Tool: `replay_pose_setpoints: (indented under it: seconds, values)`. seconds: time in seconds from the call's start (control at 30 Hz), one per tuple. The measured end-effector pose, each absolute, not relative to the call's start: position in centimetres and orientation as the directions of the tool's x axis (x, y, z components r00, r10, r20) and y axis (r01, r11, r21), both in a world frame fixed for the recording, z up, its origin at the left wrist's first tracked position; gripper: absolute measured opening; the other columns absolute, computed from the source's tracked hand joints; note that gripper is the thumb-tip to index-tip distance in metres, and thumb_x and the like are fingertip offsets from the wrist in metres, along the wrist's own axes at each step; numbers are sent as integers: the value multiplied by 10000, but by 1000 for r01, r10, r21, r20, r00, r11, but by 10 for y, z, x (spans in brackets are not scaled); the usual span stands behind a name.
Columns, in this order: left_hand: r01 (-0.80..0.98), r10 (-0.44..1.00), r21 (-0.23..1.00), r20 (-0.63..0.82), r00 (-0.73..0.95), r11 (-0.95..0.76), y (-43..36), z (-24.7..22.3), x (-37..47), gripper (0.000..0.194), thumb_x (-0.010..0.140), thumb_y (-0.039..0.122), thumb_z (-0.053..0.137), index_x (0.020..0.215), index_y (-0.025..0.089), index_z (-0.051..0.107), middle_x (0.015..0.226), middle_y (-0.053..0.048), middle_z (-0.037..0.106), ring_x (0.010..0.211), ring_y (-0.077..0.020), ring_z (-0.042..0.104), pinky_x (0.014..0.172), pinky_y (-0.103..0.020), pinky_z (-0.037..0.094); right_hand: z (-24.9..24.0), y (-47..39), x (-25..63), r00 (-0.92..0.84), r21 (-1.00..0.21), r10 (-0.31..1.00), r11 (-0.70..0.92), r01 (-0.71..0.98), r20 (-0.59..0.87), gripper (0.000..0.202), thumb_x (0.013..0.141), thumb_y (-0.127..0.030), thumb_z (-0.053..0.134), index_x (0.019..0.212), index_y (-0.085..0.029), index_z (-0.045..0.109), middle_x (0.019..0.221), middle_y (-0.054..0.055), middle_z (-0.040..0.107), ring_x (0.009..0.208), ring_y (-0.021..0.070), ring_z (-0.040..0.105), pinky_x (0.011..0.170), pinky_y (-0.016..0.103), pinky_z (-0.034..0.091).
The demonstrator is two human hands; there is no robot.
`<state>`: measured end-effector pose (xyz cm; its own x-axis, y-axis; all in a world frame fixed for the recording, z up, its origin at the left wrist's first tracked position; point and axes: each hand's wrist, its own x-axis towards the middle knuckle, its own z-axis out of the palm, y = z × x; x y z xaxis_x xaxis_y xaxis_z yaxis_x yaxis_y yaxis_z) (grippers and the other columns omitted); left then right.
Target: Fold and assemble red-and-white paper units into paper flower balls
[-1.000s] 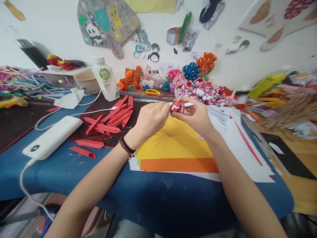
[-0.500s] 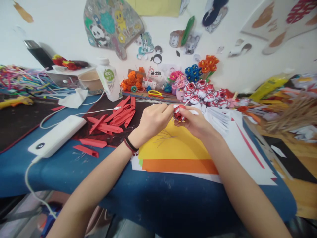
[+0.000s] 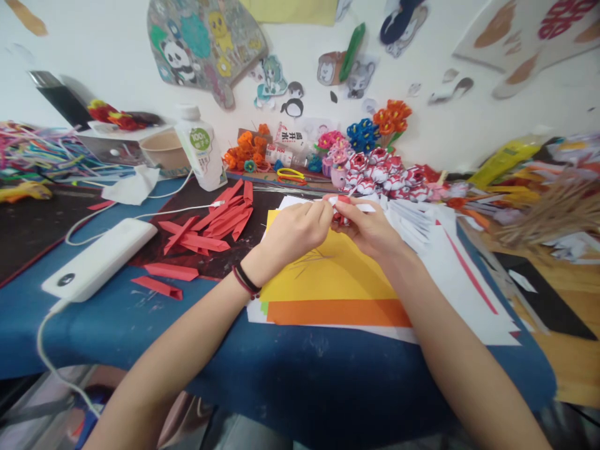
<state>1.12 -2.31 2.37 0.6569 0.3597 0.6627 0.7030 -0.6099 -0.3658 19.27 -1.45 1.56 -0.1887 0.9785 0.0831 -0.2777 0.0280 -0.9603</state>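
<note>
A small red-and-white paper flower is held between my two hands above the yellow paper. My right hand is closed around its right side, thumb across the front. Bent fingers of my left hand pinch the flower's left edge; most of the bloom is covered by fingers. A white paper strip sticks out to the right over my right thumb. Several folded red paper strips lie left of my left hand. Finished red-and-white paper flowers are bunched behind my hands.
Left on the blue tabletop cover are a white power bank with a cable and a white bottle. Yellow-handled scissors lie at the back. White paper strips lie to the right, near a yellow bottle.
My left fingers have shifted over the top of the flower, and less of the bloom shows now. The view has moved slightly to the right.
</note>
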Motion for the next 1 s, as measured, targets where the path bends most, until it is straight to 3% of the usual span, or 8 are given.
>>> replay_pose_setpoints:
  seconds: [0.1,0.23,0.37,0.5,0.67,0.73,0.87,1.0]
  values:
    - [757,444,-338,649,618,-559,-25,16,17,361,1020,47,327,1191,43,644,706,-52,639,633,-175,636,543,-314,360,18,-14,194,-148,-956,985,39,-290,85,319,721,-457,896,925,-230,800,766,-18,692,683,95,633,662,208,583]
    - [801,464,-262,701,541,-538,-25,11,18,328,1018,116,407,1188,84,687,660,-33,652,592,-168,638,539,-310,359,21,-15,194,-154,-963,984,47,-264,90,383,740,-552,860,927,-231,764,840,2,722,691,113,651,674,238,599]
    - [853,471,-133,785,402,-505,-22,10,16,369,1019,165,438,1322,114,642,720,-33,714,601,-133,650,554,-273,370,21,-16,192,-223,-975,968,62,-216,111,386,794,-590,803,908,-226,743,897,19,727,690,123,644,660,261,593]
    - [780,453,-181,727,516,-599,-18,8,15,417,998,167,443,1369,78,610,671,-24,692,573,-137,640,535,-266,373,18,-15,193,-216,-966,970,55,-252,112,356,791,-565,818,853,-223,742,792,-2,676,702,120,636,662,245,577]
    - [713,418,-189,698,581,-676,-20,12,13,401,989,185,434,1312,103,657,636,-8,671,564,-127,618,535,-252,371,20,-15,197,-194,-976,978,38,-215,81,402,760,-566,839,957,-222,777,776,-1,674,670,123,623,622,256,553]
    - [707,412,-93,757,508,-702,-22,16,11,340,984,197,448,1183,149,719,658,-9,693,571,-124,618,560,-252,393,21,-16,199,-233,-982,969,33,-187,77,392,763,-573,836,892,-209,769,737,-1,665,625,116,613,579,247,526]
    - [622,492,233,824,281,-747,-23,28,9,244,969,188,508,1002,182,749,841,-22,774,659,-105,652,662,-240,465,21,-17,204,-364,-998,929,44,-55,61,380,817,-560,800,775,-187,738,699,13,668,550,103,581,486,226,448]
    - [441,602,436,708,369,-784,-18,37,7,164,957,234,611,1007,181,757,897,-26,768,743,-109,650,699,-232,477,23,-20,208,-496,-993,867,95,70,48,402,874,-568,737,782,-178,747,738,46,714,526,100,560,453,226,416]
